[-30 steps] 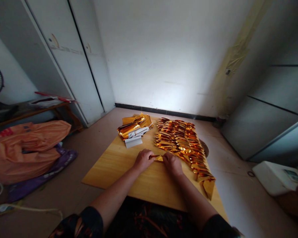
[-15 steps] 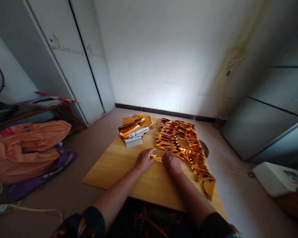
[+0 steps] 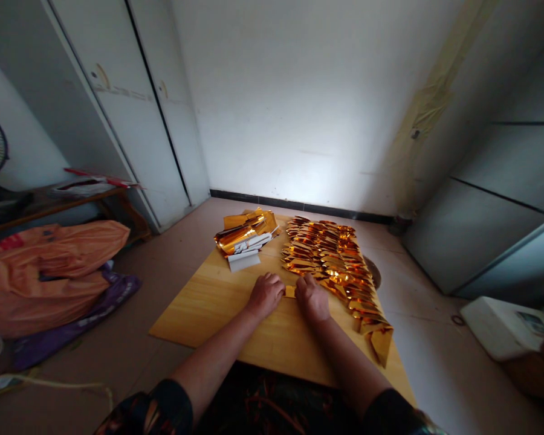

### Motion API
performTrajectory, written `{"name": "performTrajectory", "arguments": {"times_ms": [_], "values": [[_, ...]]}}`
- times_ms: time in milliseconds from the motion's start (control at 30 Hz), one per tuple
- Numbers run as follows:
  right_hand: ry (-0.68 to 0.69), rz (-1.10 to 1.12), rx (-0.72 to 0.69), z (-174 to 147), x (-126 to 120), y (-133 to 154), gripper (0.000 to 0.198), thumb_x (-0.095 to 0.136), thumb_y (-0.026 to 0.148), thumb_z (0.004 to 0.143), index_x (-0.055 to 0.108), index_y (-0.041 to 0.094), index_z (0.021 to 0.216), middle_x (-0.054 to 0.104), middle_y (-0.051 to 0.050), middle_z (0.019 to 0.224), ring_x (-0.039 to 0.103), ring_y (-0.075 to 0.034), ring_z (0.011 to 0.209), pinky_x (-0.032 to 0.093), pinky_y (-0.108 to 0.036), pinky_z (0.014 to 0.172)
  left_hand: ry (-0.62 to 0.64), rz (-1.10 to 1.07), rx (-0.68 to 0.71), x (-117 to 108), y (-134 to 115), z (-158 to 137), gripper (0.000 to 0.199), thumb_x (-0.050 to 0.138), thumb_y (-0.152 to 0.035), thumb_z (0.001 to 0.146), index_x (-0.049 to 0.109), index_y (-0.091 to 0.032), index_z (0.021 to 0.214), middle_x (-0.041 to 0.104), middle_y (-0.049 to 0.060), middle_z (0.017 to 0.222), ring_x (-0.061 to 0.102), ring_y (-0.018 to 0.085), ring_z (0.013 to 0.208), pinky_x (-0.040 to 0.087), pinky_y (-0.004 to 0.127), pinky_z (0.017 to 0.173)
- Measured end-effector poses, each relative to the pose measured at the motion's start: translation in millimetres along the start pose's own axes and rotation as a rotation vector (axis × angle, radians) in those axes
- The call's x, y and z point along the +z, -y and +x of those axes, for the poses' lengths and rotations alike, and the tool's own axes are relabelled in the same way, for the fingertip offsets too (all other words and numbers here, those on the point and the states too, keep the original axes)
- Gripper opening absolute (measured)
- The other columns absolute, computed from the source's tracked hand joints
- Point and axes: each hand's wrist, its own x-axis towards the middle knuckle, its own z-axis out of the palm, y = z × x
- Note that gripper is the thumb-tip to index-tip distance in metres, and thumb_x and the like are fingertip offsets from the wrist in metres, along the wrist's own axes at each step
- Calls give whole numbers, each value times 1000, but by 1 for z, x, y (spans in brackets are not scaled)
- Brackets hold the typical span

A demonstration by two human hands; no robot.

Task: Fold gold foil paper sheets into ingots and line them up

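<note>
A small piece of gold foil paper lies low over the wooden board, mostly covered by my fingers. My left hand is closed on its left end. At the other end, my right hand grips it with curled fingers. Rows of folded gold foil paper pieces stand packed together on the right part of the board. Toward the back left lies a loose stack of gold foil sheets, with some white undersides showing.
Left of the board, an orange bag and a purple bag lie on the floor. A grey cabinet stands behind them. To the right are a white box and a large grey appliance.
My left hand has shifted slightly right, closer to my right hand. Less of the gold foil paper shows between them, and it looks flatter.
</note>
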Motion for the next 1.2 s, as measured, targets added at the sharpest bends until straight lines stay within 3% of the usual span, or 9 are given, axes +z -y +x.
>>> {"name": "performTrajectory", "arguments": {"times_ms": [133,233,467,800,1033,1200], "values": [[84,55,116,1,-5,6,18,44,23,91,62,22,89,64,-3,90,59,-14,75,33,-23,57,37,-13,-12,0,-1,2,15,55,-13,83,67,-20,78,62,4,84,54,19,87,40,31,77],[96,110,171,0,-7,11,13,53,32,86,61,21,86,64,-3,92,60,-15,80,35,-23,60,38,-47,-39,-1,1,2,13,56,-13,82,67,-20,81,64,4,87,55,19,89,40,31,78],[73,78,266,-4,-9,26,27,62,44,78,58,20,89,61,-8,100,58,-22,94,40,-29,69,63,-101,-107,-6,1,1,12,61,-13,78,68,-22,83,65,2,90,57,18,89,42,30,80],[114,273,319,1,-9,12,11,61,22,71,61,20,82,64,-5,90,59,-18,82,37,-25,64,62,-230,-105,-5,8,4,16,61,-11,77,71,-22,81,66,2,87,59,17,88,44,27,81],[88,404,288,2,-3,-10,26,49,0,66,63,18,79,66,-2,78,58,-13,71,36,-20,60,104,-315,-14,-3,22,4,28,52,-1,73,71,-20,81,66,3,88,60,16,88,46,26,82],[55,407,250,2,3,-15,34,46,-3,67,66,16,87,65,-4,86,59,-13,77,39,-19,66,93,-380,60,0,31,2,35,46,4,69,71,-17,83,66,4,86,60,16,87,46,27,82]]}}
